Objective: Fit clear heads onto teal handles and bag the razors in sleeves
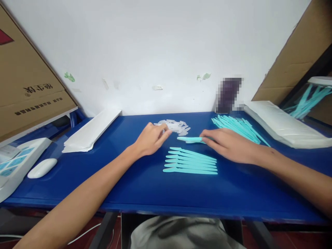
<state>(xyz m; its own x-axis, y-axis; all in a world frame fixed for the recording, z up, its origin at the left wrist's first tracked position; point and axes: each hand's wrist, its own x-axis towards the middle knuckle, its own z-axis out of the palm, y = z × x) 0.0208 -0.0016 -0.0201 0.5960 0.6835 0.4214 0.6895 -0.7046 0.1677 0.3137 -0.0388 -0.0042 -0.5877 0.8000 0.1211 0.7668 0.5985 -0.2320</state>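
My right hand (220, 143) is closed round the handle ends of turquoise eyebrow razors (190, 139), at least two, their blade ends pointing left. At the near edge of a pile of small clear plastic caps (172, 126), my left hand (153, 138) has its thumb and fingers drawn together. Whatever those fingertips hold, if anything, is hidden. Below both hands lies a fanned row of several more turquoise razors (192, 162), blade ends to the left. Behind my right hand is a loose heap of turquoise razors (237, 127).
The blue table (116, 186) meets a white wall. A white flat packet (92, 133), a white mouse (42, 168) and a white device (23, 162) are on the left. To the right lie a pale padded packet (287, 126) and a clear container of turquoise sticks (308, 98). Cardboard (33, 72) flanks the table.
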